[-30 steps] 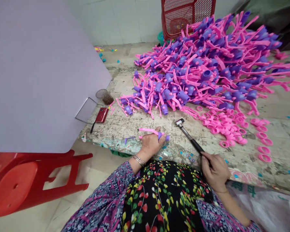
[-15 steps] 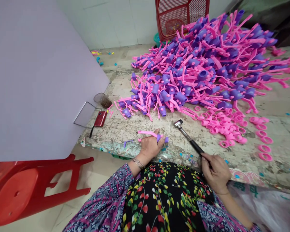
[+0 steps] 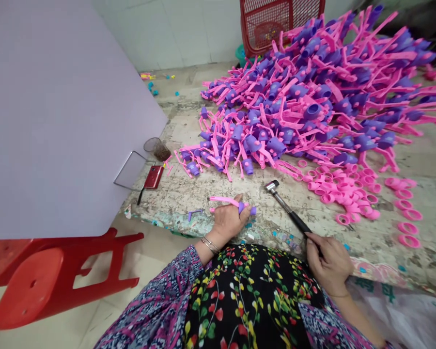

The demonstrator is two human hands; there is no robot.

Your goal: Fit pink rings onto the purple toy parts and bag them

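My left hand (image 3: pixel 229 218) is closed around a small purple and pink plastic toy body (image 3: pixel 242 208) near the table's front edge. One long pink arm of it sticks out to the left over my fingers. My right hand (image 3: pixel 329 259) grips the black handle of a hammer (image 3: pixel 288 209). The hammer's metal head rests on or just above the worn tabletop, to the right of the toy body. Behind both hands lies a big heap of like purple and pink toy bodies (image 3: pixel 298 102). Loose pink rings (image 3: pixel 343 194) are piled right of the hammer.
A small purple plastic piece (image 3: pixel 195 214) lies left of my left hand. Further left are a red phone (image 3: pixel 154 177), a mesh cup (image 3: pixel 157 149) and a wire frame on a pale panel (image 3: pixel 65 116). Red stools (image 3: pixel 36 286) stand below. A red basket (image 3: pixel 249 29) stands behind the heap.
The whole view has shifted slightly, so the table's things sit a little further right. Both hands keep their holds on the toy body and the hammer, with no clear movement over the table.
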